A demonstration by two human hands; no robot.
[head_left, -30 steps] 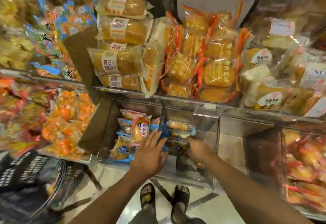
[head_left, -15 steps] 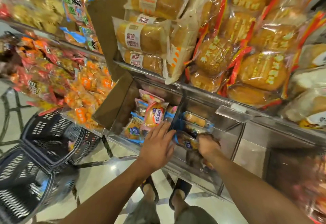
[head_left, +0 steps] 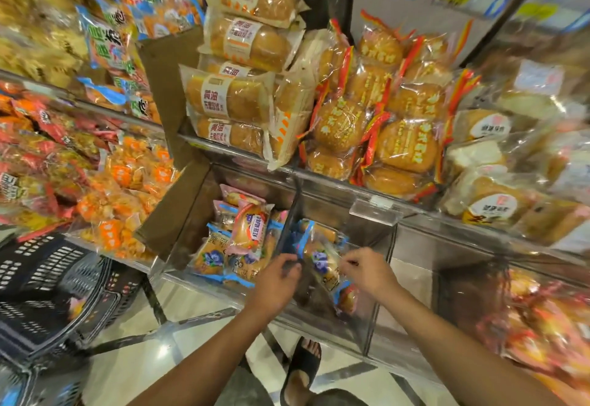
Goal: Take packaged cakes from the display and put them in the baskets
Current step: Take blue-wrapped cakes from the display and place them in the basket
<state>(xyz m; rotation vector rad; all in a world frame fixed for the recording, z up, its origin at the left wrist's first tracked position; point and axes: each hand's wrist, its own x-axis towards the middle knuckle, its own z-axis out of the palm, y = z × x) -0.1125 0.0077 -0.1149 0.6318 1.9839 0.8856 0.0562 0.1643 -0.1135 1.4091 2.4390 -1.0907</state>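
Packaged cake (head_left: 322,266), blue-edged wrapper: lies in the lower clear bin (head_left: 367,329), just right of the dark divider (head_left: 292,223), on other packets.

Right hand (head_left: 367,273): grip pinched on the wrapper's edge.

Left hand (head_left: 277,282): fingers curled at the divider's foot; cannot tell whether they grasp anything.

Step, judged: pick-up, cake not yet lifted.

Next: raise it over the bin wall, then carry it left and down to the black baskets (head_left: 48,294), well apart.
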